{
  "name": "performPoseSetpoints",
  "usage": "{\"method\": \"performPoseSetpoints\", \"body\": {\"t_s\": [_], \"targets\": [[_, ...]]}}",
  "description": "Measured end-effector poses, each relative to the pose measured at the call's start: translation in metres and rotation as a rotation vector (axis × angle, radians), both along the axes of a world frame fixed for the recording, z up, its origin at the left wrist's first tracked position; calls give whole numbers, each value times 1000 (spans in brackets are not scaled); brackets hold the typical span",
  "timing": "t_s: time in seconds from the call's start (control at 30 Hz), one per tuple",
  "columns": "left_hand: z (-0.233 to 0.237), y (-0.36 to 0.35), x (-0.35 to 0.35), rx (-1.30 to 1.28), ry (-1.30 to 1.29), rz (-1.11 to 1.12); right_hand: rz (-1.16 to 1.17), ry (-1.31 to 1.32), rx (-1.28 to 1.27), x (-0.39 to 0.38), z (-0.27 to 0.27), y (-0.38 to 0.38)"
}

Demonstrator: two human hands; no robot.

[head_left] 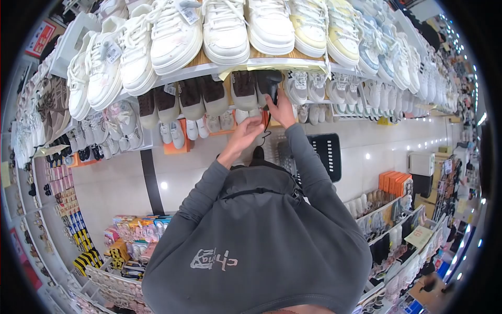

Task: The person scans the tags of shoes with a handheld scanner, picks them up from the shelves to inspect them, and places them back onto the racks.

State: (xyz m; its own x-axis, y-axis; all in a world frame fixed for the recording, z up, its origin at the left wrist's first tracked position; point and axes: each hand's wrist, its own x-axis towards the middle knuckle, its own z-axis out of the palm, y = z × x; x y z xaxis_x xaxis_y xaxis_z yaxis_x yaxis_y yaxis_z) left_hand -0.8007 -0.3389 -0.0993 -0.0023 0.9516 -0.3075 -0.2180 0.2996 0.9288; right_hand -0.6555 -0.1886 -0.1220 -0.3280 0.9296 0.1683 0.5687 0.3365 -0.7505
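My right hand (282,108) is wrapped round the handle of a black handheld scanner (270,79) and holds it up at the middle shelf, just under the shelf edge. A thin dark cord (267,124) hangs down from it. My left hand (246,136) is empty, its fingers loosely stretched out, a little below and to the left of the scanner. Near it stand dark brown shoes with pale toes (214,99) in a row. To the right of the scanner are white and grey sneakers (296,88).
White sneakers (226,34) with tags line the top shelf, its front edge (235,67) above my hands. Orange boxes (177,144) and more shoes sit lower down. A black slotted basket (325,157) stands on the floor at right. Racks of goods (397,230) stand behind me.
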Motion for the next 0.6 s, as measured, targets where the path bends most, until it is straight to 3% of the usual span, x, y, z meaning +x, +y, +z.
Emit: {"method": "performPoseSetpoints", "body": {"t_s": [0.07, 0.2, 0.6], "targets": [[-16, -16, -5, -7, -80, -55, 20, 23, -60, -7, -7, 13], [-22, -34, -14, -60, -152, -92, 2, -36, 60, -28, -25, 28], [-21, -51, -41, -54, -129, -21, -122, -151, 90, -81, -51, 61]]}}
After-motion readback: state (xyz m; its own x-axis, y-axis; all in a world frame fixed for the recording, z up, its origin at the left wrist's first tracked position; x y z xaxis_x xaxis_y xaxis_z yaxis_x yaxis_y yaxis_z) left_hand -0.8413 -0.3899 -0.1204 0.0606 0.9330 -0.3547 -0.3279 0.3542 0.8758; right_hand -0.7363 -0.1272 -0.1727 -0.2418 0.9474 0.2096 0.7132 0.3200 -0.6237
